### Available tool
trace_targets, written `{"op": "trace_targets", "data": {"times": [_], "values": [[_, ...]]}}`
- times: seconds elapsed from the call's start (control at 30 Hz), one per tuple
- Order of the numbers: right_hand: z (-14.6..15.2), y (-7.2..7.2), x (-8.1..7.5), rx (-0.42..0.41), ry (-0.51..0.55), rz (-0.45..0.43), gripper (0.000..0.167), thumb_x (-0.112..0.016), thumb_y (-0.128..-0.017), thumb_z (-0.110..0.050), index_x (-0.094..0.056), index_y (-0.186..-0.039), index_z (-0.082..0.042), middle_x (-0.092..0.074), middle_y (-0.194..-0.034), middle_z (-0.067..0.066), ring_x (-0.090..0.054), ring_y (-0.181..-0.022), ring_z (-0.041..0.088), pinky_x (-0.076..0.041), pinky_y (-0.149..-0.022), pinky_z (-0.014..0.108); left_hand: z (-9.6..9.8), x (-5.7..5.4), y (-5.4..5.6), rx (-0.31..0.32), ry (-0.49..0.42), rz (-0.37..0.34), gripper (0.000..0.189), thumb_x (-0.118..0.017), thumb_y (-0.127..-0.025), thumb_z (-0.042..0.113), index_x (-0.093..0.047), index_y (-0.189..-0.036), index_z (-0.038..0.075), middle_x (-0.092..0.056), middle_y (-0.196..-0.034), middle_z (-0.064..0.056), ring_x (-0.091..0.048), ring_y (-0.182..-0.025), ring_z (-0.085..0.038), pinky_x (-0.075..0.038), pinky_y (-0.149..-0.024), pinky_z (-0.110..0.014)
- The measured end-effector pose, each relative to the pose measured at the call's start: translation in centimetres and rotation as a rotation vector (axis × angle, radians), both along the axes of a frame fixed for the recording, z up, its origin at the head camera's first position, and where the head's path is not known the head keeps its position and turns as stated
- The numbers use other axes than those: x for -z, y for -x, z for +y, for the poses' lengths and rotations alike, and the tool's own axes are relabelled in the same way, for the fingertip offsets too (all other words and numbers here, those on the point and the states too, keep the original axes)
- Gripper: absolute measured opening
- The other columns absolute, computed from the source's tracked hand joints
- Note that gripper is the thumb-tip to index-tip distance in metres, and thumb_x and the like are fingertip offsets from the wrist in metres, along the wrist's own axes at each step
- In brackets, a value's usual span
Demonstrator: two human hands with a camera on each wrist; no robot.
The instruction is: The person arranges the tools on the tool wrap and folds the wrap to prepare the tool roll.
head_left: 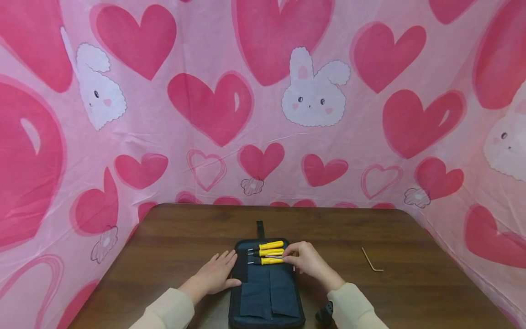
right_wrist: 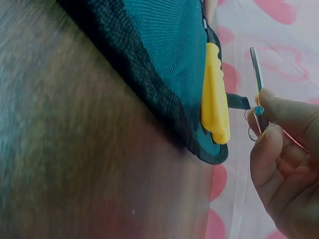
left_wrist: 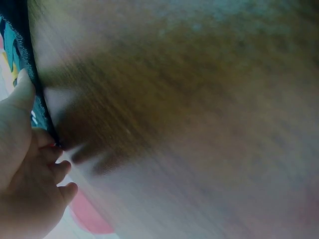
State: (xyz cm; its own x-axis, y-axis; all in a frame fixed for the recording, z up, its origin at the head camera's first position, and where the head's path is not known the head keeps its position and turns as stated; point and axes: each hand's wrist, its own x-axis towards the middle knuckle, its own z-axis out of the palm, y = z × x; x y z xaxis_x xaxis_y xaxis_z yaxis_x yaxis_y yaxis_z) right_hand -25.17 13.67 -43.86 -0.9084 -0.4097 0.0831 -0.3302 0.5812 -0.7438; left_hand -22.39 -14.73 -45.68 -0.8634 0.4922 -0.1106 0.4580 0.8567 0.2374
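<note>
A black fabric tool case point(head_left: 256, 299) lies unfolded on the table, its edge also showing in the left wrist view. Three yellow-handled screwdrivers point(head_left: 271, 252) lie side by side in its upper part, shafts pointing left. Between thumb and fingers, my right hand point(head_left: 310, 261) pinches a slim metal tool point(right_wrist: 256, 67) with a small ring and a teal dot. It is held over the screwdrivers; its exact kind is unclear. My left hand point(head_left: 213, 273) rests with extended fingers on the case's left edge. In the right wrist view a yellow handle point(right_wrist: 214, 94) shows close by.
A brass-coloured hex key point(head_left: 371, 261) lies on the brown wooden table point(head_left: 197, 224) to the right. Past the case's top edge extends a black strap point(head_left: 260, 229). Flat pockets point(head_left: 256, 292) fill the case's lower half. Pink heart-patterned cloth point(head_left: 263, 132) hangs around the table.
</note>
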Motion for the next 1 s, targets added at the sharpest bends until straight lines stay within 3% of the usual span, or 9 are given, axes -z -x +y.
{"op": "trace_targets", "data": {"times": [0.3, 0.8, 1.0], "values": [[-1.5, -0.2, 0.4, -0.031, -0.054, 0.007, 0.008, -0.07, -0.082, -0.015, -0.072, -0.09, -0.013, -0.058, -0.083, -0.002, -0.048, -0.049, 0.016, -0.049, -0.045, 0.026, 0.0, 0.2, 0.1, -0.003, -0.004, 0.001, 0.077, -0.056, -0.084, 0.053, -0.041, -0.136, -0.002, -0.037, -0.141, -0.017, -0.029, -0.131, -0.034, -0.023, -0.104, -0.051], [-3.5, -0.5, 0.9, -0.053, -0.139, -0.008, 0.007, -0.07, -0.082, -0.015, -0.072, -0.088, -0.015, -0.059, -0.081, -0.007, -0.05, -0.046, 0.013, -0.048, -0.047, 0.025, 0.1, 0.2, 0.0, -0.009, -0.016, -0.002, 0.077, -0.056, -0.084, 0.053, -0.041, -0.136, -0.002, -0.037, -0.141, -0.017, -0.029, -0.131, -0.034, -0.022, -0.104, -0.051], [-3.6, -0.6, 0.4, -0.063, -0.154, -0.016, 0.006, -0.07, -0.082, -0.014, -0.072, -0.087, -0.015, -0.058, -0.081, -0.006, -0.05, -0.049, 0.015, -0.048, -0.046, 0.025, 0.1, 0.3, 0.1, -0.02, -0.008, -0.005, 0.078, -0.056, -0.084, 0.054, -0.04, -0.137, -0.001, -0.036, -0.142, -0.016, -0.029, -0.131, -0.033, -0.022, -0.104, -0.051]]}}
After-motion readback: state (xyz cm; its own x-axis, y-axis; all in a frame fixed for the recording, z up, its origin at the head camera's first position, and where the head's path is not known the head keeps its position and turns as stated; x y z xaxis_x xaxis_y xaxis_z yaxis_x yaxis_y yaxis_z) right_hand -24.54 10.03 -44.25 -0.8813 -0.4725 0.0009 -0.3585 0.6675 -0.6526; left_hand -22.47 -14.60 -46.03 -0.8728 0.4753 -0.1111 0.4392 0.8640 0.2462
